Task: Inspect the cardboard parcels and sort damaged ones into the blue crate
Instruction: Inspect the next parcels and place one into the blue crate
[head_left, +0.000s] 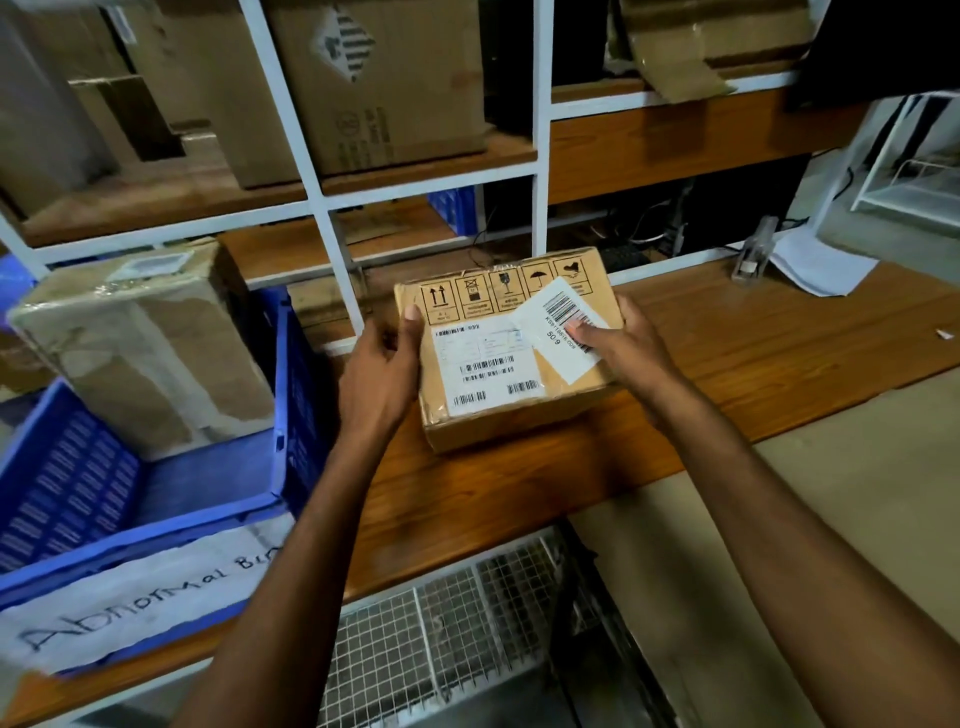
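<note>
We find the small brown cardboard parcel (506, 348) on the wooden counter (779, 332); left hand (382, 364) and right hand (618, 338) clasp its sides; seemingly light, rigid; fragile markings advise edge grips.

A wooden counter (727, 338) crosses the middle. Behind it, from 10 to 1 o'clock, stands a white shelf frame (322, 208) with brown wooden boards. At 6 o'clock a wire mesh rack (457, 613) sits under the counter. At 4 o'clock the floor (831, 467) is beige. The light is dim.
</note>
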